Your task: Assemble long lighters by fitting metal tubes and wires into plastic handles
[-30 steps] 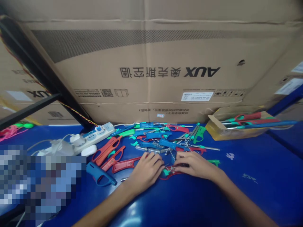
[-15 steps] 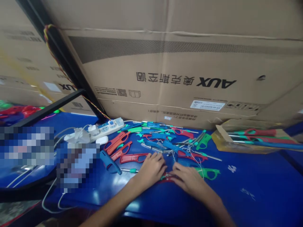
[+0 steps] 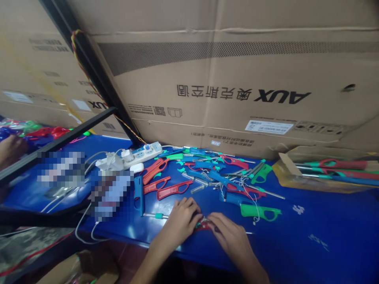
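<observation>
Near the front edge of the desk [image 3: 299,232], we grasp a red casing [image 3: 203,226] between our curled left hand [image 3: 184,216] and right hand [image 3: 227,229] (our fingers hide much of it). Beyond our right hand lies a green casing [image 3: 259,212]; farther back, loose lighter parts [image 3: 174,190] spread toward the rear edge, with a white power strip [image 3: 137,158] left of them and an open box [image 3: 319,182] right, before a large carton [image 3: 237,71].

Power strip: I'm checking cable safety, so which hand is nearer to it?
Left. The left hand is in front of the power strip, to its right; the right hand is farther right.
</observation>
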Available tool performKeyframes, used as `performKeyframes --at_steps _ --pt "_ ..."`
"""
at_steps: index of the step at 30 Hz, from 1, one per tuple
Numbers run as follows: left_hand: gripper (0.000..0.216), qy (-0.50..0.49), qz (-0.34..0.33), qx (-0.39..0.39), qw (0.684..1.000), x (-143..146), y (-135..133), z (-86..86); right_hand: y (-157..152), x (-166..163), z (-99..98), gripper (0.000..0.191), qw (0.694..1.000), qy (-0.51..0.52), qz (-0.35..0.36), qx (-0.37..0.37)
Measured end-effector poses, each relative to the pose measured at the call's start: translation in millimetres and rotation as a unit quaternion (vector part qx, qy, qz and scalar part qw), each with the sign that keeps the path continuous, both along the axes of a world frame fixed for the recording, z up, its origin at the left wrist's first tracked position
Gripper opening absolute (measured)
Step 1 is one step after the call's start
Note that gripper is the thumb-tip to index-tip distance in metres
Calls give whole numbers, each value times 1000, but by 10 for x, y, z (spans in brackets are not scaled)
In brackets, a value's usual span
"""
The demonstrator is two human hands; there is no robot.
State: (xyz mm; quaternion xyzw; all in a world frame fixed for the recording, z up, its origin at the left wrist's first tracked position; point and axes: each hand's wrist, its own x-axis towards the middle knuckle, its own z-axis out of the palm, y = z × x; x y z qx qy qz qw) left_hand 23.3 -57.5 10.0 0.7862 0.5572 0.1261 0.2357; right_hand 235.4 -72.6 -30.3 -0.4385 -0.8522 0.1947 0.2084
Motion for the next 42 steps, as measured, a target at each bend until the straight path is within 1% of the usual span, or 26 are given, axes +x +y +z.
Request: performKeyframes --at_steps 5,9,11,13,15,19,22,25,33,42 --pt "8 10 4 -5 1000 -17 -32 8 -11 -14 -5 28 999 38 -18 20" --pt "9 12 11 2 1000 8 -36 -13 -15 -26 -3 28 998 45 -13 37" --pt "10 8 15 4 1000 24 -48 -27 -17 -26 -13 28 997 45 -14 58" --pt "11 -6 21 13 1000 36 -78 -46 -21 -24 -29 28 995 49 -18 86" --pt "13 -43 32 40 998 40 -124 -79 -25 -20 -41 29 993 52 -18 102" --pt "15 -127 38 102 986 34 -230 -181 -34 -22 -34 30 995 49 -19 88" --pt "17 -159 35 118 979 24 -276 -257 -39 -31 -10 29 995 56 -22 74" --pt "18 -180 39 127 975 11 -284 -295 -39 -39 5 28 996 61 -20 69" --pt "17 -185 26 132 973 -3 -241 -284 -38 -43 -4 29 996 58 -28 69" --pt "16 -181 23 135 974 -6 -241 -313 -46 -29 1 29 996 55 -24 63"
